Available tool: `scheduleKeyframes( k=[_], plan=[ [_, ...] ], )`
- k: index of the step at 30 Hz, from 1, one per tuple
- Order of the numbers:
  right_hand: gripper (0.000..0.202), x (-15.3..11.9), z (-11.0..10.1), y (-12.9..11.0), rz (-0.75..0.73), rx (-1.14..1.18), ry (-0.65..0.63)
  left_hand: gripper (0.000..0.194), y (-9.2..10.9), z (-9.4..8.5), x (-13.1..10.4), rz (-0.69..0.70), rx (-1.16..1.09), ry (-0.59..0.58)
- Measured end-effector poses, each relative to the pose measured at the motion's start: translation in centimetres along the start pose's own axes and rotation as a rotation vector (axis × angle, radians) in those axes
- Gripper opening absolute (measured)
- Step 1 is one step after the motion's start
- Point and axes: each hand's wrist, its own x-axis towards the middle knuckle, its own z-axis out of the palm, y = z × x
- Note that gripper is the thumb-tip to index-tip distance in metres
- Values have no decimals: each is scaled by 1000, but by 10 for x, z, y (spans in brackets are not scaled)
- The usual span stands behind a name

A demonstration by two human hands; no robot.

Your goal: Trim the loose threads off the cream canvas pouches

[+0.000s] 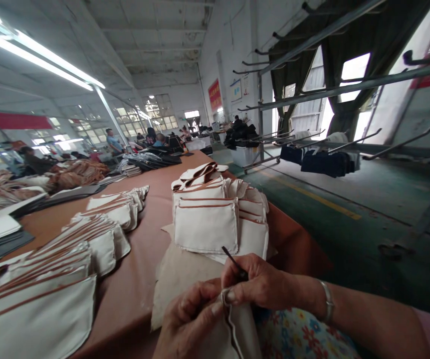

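Near the bottom centre, a cream fabric pouch (pixel 243 331) with a dark gap along its edge is held upright. My left hand (pixel 192 316) pinches its top edge between thumb and fingers. Close against it, my right hand (pixel 258 281) grips the same edge with the thumb and also holds a thin dark tool (pixel 231 255), its tip pointing up and left. The tool's lower end is hidden in the fingers. Just beyond my hands, a pile of cream pouches (pixel 205 224) with brown trim lies on a beige sheet (pixel 183 271).
Rows of cream pouches (pixel 43 319) overlap along the left of the brown-covered table (pixel 132 279). Dark flat pieces (pixel 151 158) lie farther back. Metal racks (pixel 327 92) with dark garments (pixel 325 162) stand at the right. Several people sit or stand in the background.
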Motion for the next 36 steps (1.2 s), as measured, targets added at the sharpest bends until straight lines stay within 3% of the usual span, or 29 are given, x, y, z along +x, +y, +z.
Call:
scheduleKeyframes(
  k=[7, 13, 20, 27, 31, 36],
  plan=[
    [19, 3, -4, -7, 136, 6, -35, 30, -3, -3, 10, -105, 44, -1],
    [43, 8, -5, -1, 109, -134, -49, 25, -5, -2, 14, -192, -13, 30],
    [17, 8, -6, 5, 91, -143, -36, 23, -7, -1, 15, -202, -68, 47],
    [12, 7, -5, 7, 35, -276, 21, 39, -21, -7, 24, -76, 11, 15],
    [9, 5, -2, 7, -38, -377, 68, 26, -17, -4, 23, -89, 165, 62],
    [10, 3, 5, 9, -73, -452, 157, 14, -1, 9, 16, 51, 328, 149]
  ],
)
